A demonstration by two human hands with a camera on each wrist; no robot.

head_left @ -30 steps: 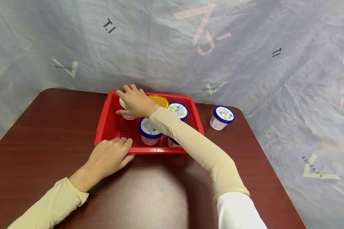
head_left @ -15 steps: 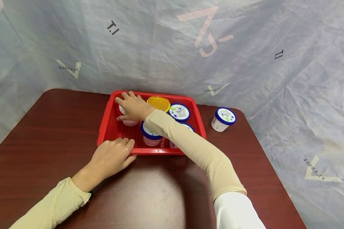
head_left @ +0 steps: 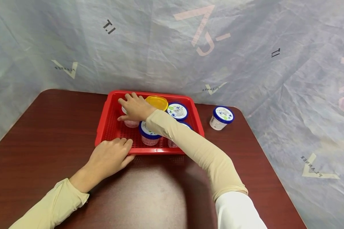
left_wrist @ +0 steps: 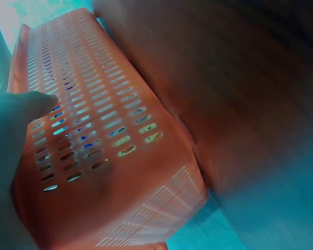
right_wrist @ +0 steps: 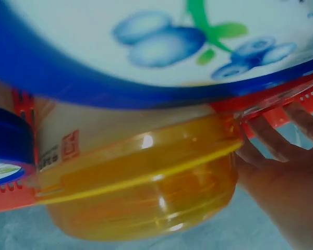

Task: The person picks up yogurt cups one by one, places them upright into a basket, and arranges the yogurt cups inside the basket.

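Note:
My left hand (head_left: 110,157) grips the near left part of the red plastic basket's (head_left: 157,151) rim, fingers over the edge and thumb (left_wrist: 39,104) against the slotted outer wall. Inside the basket, at its far left, my right hand (head_left: 136,107) holds a clear tub (head_left: 131,124) from above, fingers spread round its top. Most of that tub's lid is hidden by the hand. Just right of the hand is a tub with a clear yellow lid (head_left: 157,102). Blue-lidded tubs stand at the back right (head_left: 177,110), front middle (head_left: 149,136) and, partly under my sleeve, front right (head_left: 173,144).
Another blue-lidded tub (head_left: 222,117) stands on the dark red wooden table (head_left: 60,127), right of the basket. A grey printed cloth (head_left: 149,47) hangs behind the table and along its sides.
My right hand and the tub under it have shifted slightly toward me and to the right inside the basket. The left hand keeps its grip on the rim.

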